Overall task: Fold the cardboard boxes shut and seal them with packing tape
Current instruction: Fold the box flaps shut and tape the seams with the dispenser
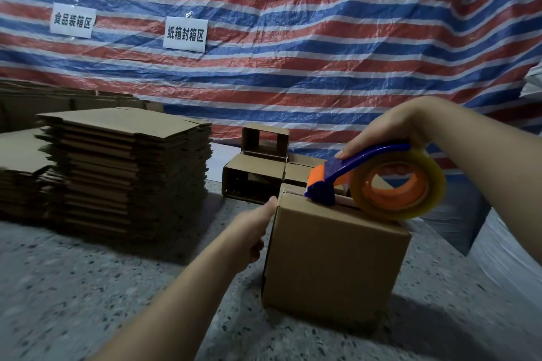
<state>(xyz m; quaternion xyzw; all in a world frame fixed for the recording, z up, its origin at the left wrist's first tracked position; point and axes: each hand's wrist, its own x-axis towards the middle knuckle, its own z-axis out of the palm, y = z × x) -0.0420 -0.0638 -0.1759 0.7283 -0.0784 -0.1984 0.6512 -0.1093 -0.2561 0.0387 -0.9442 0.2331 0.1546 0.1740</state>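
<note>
Two bare forearms reach into the lower and right parts of the frame, with no sleeves showing on either. The left hand [258, 231] and right hand [390, 129] wear no gloves, rings, watch or bracelets.

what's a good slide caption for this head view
Right hand runs blue-and-orange tape dispenser along brown cardboard box top; left hand steadies its side.

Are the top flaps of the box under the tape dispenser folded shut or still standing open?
Folded shut: the cardboard box has its flaps lying flat, a narrow seam gap showing beneath the tape dispenser.
</note>
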